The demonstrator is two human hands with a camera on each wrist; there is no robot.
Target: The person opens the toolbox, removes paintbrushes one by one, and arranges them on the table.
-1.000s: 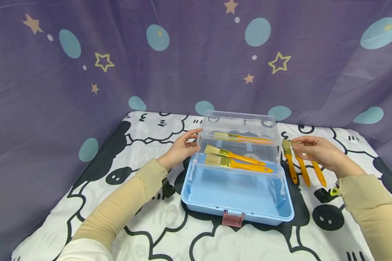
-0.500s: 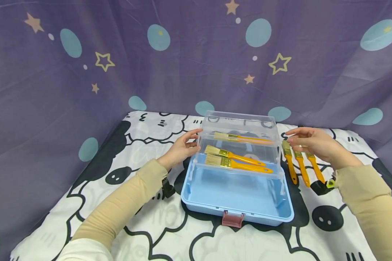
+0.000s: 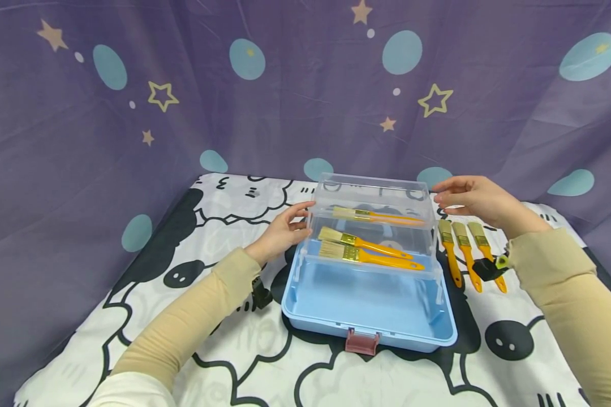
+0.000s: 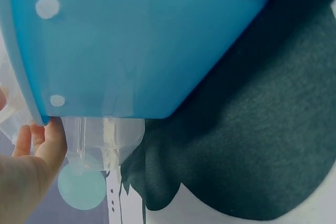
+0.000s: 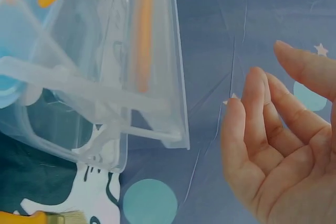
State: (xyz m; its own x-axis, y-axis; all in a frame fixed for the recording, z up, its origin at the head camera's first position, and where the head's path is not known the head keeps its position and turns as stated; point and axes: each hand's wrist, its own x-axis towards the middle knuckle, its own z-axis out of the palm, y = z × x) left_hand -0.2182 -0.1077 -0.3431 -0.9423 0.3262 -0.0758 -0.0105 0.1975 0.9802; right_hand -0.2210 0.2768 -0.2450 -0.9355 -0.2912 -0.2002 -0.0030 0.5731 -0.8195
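Observation:
My left hand (image 3: 282, 226) grips the left edge of an open blue toolbox (image 3: 371, 294), fingers at its rim; in the left wrist view the fingertips are partly hidden by the blue wall (image 4: 105, 51). Two paintbrushes (image 3: 387, 261) with yellow handles lie in the lower clear tray, and another paintbrush (image 3: 356, 213) lies in the upper one. My right hand (image 3: 481, 198) hovers by the trays' right end, fingers loosely bent and holding nothing. In the right wrist view a gap separates its fingers from the clear tray (image 5: 181, 103).
Three more paintbrushes (image 3: 465, 254) lie side by side right of the box. A pinkish latch (image 3: 362, 342) hangs at the box's front. The cloth (image 3: 234, 362) has black sheep drawings, and a purple curtain (image 3: 305, 113) hangs behind.
My right hand has risen from the three paintbrushes on the cloth, moving away and left toward the trays, so their bristles show. My left hand and the box keep their places.

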